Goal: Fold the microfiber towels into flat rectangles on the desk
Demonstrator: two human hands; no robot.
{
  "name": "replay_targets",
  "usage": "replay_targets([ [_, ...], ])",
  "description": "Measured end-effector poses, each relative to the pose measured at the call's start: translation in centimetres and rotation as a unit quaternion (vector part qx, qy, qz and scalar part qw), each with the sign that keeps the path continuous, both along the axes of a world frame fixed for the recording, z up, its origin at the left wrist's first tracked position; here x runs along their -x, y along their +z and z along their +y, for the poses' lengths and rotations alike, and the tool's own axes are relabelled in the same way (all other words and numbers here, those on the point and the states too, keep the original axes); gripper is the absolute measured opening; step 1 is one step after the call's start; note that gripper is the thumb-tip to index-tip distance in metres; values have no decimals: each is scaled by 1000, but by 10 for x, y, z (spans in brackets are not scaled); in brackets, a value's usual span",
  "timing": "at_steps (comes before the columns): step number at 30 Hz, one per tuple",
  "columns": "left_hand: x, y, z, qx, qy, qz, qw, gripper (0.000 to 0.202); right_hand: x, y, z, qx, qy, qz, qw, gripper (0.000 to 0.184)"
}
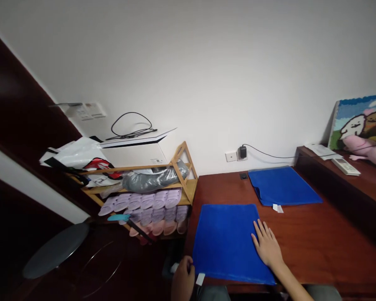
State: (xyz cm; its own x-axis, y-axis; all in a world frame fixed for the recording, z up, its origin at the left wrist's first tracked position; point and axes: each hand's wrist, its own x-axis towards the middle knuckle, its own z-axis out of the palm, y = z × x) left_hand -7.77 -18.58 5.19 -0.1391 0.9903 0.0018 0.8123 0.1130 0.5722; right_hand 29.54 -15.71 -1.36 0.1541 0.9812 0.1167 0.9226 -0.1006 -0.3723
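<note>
A square blue cloth (227, 242) lies spread on the brown table, with a white tag (200, 279) at its front left. My left hand (184, 274) is closed at the cloth's left edge near the front corner, fingers curled around the edge. Flat on the cloth's right edge rests my right hand (267, 246), its fingers stretched and slightly apart. Behind it and to the right lies a second blue cloth (283, 186), folded at its left edge and also bearing white tags (278, 208).
Left of the table (303, 238) stands a wooden rack (188, 184) with purple slippers (150, 200) and a white box (134, 154). A round stool (56, 248) is further left. On the right, a raised shelf holds a remote control (345, 166) and a pink plush toy (366, 150). A plugged charger (243, 151) trails a cable.
</note>
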Motion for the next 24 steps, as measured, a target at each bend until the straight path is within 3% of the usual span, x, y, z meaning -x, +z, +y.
replay_targets([
  [5,11,-4,-17,27,-95,111,989,18,-30,8,6,36,26,-6,999,67],
  [8,1,4,-4,-32,-107,114,987,16,-44,16,19,24,36,39,998,68],
  [11,-50,23,37,-131,-128,62,981,24,-43,30,47,6,25,50,998,68],
  [14,-122,34,87,-180,-223,58,956,33,-30,40,73,47,38,14,998,69],
  [16,-161,27,114,-191,-271,89,939,37,-22,39,81,62,52,-9,997,70],
  [18,-179,13,132,-178,-306,127,927,43,-20,33,83,56,60,-19,996,70],
  [20,-177,-5,142,-144,-315,161,924,49,-21,27,81,52,57,-19,997,69],
  [24,-139,-28,151,-104,-251,204,940,56,-22,21,81,59,35,-29,997,69],
])
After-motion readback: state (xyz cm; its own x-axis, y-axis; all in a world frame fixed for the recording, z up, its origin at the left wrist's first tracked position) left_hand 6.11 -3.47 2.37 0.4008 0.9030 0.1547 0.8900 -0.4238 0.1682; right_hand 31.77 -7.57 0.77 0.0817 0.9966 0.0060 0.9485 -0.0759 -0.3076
